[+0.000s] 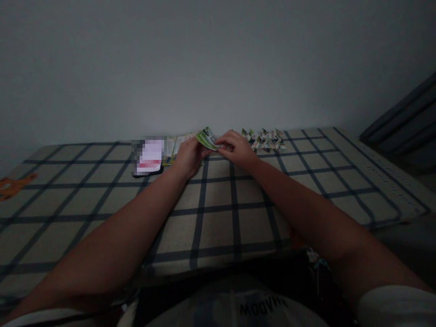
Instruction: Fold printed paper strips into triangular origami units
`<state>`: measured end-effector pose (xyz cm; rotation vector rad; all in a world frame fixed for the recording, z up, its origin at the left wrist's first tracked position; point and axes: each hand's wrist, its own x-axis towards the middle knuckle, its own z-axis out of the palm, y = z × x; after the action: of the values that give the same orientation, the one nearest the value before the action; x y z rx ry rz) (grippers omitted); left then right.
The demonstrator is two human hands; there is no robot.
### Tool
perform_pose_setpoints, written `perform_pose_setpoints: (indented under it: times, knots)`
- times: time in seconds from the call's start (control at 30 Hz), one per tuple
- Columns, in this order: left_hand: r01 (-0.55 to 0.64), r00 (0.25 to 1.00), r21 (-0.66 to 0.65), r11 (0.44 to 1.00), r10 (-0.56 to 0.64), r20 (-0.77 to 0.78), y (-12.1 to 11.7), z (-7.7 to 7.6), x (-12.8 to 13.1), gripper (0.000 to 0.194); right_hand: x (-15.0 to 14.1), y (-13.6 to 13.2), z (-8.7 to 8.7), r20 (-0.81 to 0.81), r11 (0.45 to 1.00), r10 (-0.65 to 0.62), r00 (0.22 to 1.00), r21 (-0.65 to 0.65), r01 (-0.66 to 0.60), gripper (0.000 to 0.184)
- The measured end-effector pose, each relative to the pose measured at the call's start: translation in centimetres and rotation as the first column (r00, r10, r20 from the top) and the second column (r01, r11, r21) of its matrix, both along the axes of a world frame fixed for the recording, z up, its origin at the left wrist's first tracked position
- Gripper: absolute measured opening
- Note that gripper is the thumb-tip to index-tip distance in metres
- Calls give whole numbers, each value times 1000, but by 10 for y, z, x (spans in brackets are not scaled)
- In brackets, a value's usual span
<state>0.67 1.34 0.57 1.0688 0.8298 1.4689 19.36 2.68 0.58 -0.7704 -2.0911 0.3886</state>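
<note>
Between my two hands a small green and white printed paper (207, 137) is held up above the table, slightly bent. My left hand (189, 156) grips its left edge, fingers closed on it. From the other side, my right hand (235, 147) pinches the paper's right edge with thumb and fingertips. Behind my left hand lie flat printed sheets (173, 145) in green, yellow and white, partly hidden by that hand. Just right of my right hand sits a group of small folded paper pieces (269, 140) with pointed corners.
A phone (150, 156) with a lit, partly blurred screen lies left of the sheets. The checked tablecloth (218, 218) covers the table, which meets a plain wall (218, 63) at the back. An orange printed figure (15, 186) shows at the far left.
</note>
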Motion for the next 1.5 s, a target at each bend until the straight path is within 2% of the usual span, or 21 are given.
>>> perform_pose_setpoints:
  times: [0.13, 0.33, 0.43, 0.57, 0.73, 0.87, 1.07, 1.27, 1.4, 1.5]
  knots:
    - [53, 999, -35, 998, -53, -1, -5, 5, -1, 51, 1, 5, -4, -8, 998, -37, 999, -41, 37, 15]
    - [69, 997, -71, 995, -68, 21, -5, 0, 0, 25, -2, 5, -3, -78, 997, -46, 996, -67, 40, 10]
    - [58, 998, -95, 994, -54, 42, -3, 0, -1, 17, -5, 3, -1, -137, 987, -77, 988, -148, 56, 13]
    - [63, 998, -45, 997, -62, 26, -3, -1, -2, 25, -7, 2, -1, -201, 950, -99, 975, -310, 32, 22]
    - [78, 991, 48, 996, -72, -116, -5, -5, -2, 39, -5, 4, -5, -211, 929, -107, 972, -370, 22, 25]
    - [78, 992, 60, 995, -72, -102, -5, -7, -1, 38, -7, 7, -11, -295, 899, -82, 952, -435, -58, 25]
    - [74, 997, 30, 997, -74, -26, -7, -5, 2, 41, -10, 8, -11, -385, 884, -44, 922, -445, -143, 31]
    - [24, 999, 27, 999, -25, 48, -2, -5, 1, 42, -9, 11, -13, -362, 867, -36, 932, -475, -150, 35]
    - [8, 1000, 37, 999, -9, 20, 1, -7, -1, 37, -10, 10, -13, -401, 842, -55, 914, -511, -173, 36]
    - [-45, 995, 85, 995, 53, -87, 2, -11, -2, 34, -10, 11, -10, -500, 834, -87, 861, -510, -212, 36]
